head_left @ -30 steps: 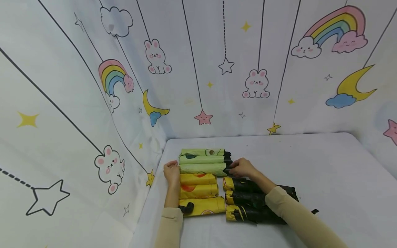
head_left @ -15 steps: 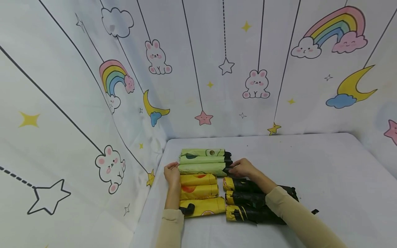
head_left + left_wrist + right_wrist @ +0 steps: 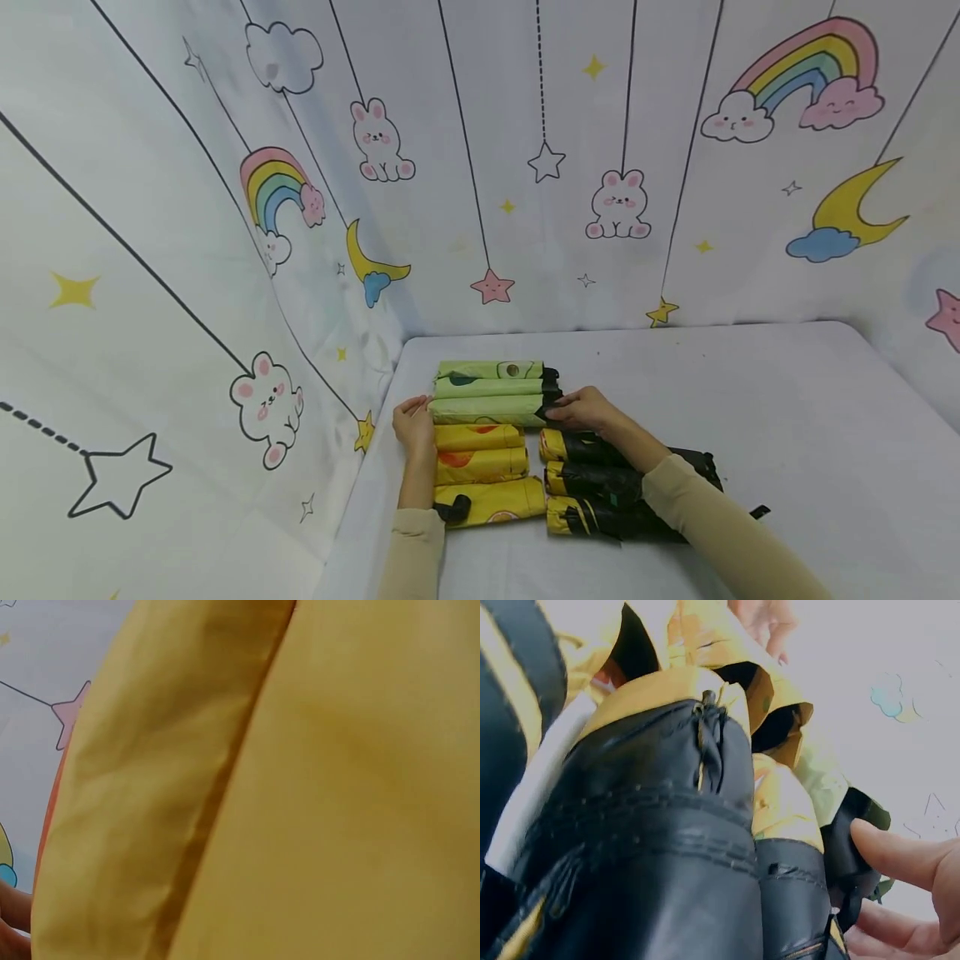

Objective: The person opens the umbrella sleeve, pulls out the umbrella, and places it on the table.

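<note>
Three light green fabric rolls with avocado prints and black right ends lie side by side in the head view. My hands are at the two ends of the nearest green roll (image 3: 487,410). At its left end, my left hand (image 3: 411,423) pinches the edge with its fingertips. My right hand (image 3: 588,410) grips the black end, the thumb (image 3: 896,851) on top in the right wrist view and other fingers below. Yellow rolls with fruit prints, such as the middle yellow roll (image 3: 480,467), lie just nearer. Yellow fabric (image 3: 330,795) fills most of the left wrist view.
Several black-and-yellow rolls, including the front black roll (image 3: 622,518), lie under and beside my right forearm. A small black piece (image 3: 453,508) is by my left wrist. The white table (image 3: 787,400) meets a printed curtain (image 3: 465,167) at the back and left.
The nearest green roll has shifted slightly left. My left fingers have moved slightly left with its end, and my right hand has closed further over the black end.
</note>
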`<state>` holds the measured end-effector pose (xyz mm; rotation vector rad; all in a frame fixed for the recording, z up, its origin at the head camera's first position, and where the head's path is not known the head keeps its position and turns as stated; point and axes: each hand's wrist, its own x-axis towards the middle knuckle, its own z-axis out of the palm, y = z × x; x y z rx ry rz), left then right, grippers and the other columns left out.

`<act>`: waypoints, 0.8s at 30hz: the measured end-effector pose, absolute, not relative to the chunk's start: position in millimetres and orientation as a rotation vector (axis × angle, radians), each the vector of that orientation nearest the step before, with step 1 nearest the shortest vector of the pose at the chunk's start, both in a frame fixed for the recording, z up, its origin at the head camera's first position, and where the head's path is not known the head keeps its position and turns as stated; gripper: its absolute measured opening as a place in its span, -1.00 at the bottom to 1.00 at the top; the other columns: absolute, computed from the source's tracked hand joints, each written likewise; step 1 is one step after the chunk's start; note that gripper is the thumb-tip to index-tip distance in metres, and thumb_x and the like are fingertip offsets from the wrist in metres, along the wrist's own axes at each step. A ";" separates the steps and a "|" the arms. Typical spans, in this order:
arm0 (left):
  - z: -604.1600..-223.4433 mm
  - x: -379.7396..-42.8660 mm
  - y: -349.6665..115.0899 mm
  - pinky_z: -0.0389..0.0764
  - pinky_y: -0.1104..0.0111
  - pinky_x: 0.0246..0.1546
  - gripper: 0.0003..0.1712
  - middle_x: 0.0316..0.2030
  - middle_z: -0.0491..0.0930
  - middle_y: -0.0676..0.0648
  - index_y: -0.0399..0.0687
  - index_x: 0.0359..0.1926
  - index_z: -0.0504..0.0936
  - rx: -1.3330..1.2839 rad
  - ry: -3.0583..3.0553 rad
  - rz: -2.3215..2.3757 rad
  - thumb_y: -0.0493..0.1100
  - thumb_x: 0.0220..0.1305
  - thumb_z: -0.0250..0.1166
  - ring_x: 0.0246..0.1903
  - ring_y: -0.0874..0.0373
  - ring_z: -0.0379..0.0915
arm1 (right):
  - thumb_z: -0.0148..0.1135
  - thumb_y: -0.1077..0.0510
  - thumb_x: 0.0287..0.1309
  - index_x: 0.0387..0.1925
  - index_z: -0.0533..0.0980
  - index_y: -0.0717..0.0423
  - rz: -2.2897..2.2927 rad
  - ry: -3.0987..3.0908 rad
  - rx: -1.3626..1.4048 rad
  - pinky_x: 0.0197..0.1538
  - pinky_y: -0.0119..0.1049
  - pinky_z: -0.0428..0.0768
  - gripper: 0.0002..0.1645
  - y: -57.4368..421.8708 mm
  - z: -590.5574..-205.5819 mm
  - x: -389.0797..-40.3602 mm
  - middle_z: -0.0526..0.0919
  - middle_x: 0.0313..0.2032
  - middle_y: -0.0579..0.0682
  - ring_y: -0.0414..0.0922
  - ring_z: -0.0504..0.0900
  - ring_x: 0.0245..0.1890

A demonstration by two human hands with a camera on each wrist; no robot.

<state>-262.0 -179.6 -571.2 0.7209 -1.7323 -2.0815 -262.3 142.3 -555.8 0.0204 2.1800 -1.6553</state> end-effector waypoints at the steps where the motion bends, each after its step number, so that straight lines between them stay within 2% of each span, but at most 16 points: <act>1: -571.3 -262.0 -179.9 0.50 0.08 0.34 -0.54 0.11 0.51 -0.33 -0.42 0.21 0.40 0.722 -1.732 -2.081 -0.63 0.31 -0.03 0.20 -0.15 0.59 | 0.47 0.13 0.29 0.28 0.45 0.55 -1.680 2.160 0.031 0.04 -0.06 0.74 -0.28 142.1 -556.0 -262.6 0.73 0.02 0.32 0.10 0.78 -0.04; 5: -572.3 -262.5 -181.2 0.51 0.09 0.32 -0.53 0.11 0.50 -0.35 -0.41 0.18 0.41 0.720 -1.722 -2.090 -0.65 0.28 -0.04 0.20 -0.16 0.59 | 0.46 0.13 0.30 0.30 0.44 0.52 -1.774 2.076 0.085 0.01 -0.10 0.76 -0.28 140.4 -556.5 -263.0 0.77 -0.04 0.26 0.04 0.81 -0.10; 12: -572.1 -262.9 -181.7 0.52 0.10 0.32 -0.55 0.14 0.49 -0.36 -0.39 0.20 0.40 0.738 -1.721 -2.104 -0.64 0.33 -0.04 0.22 -0.16 0.57 | 0.49 0.11 0.28 0.34 0.44 0.45 -1.899 1.946 0.146 0.01 -0.10 0.76 -0.26 137.6 -555.0 -262.0 0.69 0.09 0.32 0.03 0.81 -0.13; 19: -572.6 -264.3 -184.1 0.52 0.10 0.33 -0.60 0.12 0.50 -0.36 -0.38 0.17 0.41 0.734 -1.719 -2.108 -0.61 0.37 -0.01 0.21 -0.17 0.58 | 0.53 0.14 0.22 0.20 0.56 0.44 -1.930 1.937 0.185 0.02 -0.08 0.76 -0.37 137.7 -549.8 -259.0 0.73 0.02 0.30 0.06 0.83 -0.20; 24: -570.7 -263.4 -184.4 0.50 0.07 0.34 -0.60 0.12 0.49 -0.38 -0.40 0.18 0.40 0.716 -1.720 -2.112 -0.62 0.37 -0.03 0.22 -0.21 0.56 | 0.52 0.19 0.22 0.12 0.59 0.48 -1.981 1.864 0.215 0.04 -0.05 0.75 -0.45 135.9 -540.9 -254.1 0.64 0.12 0.40 0.12 0.82 -0.17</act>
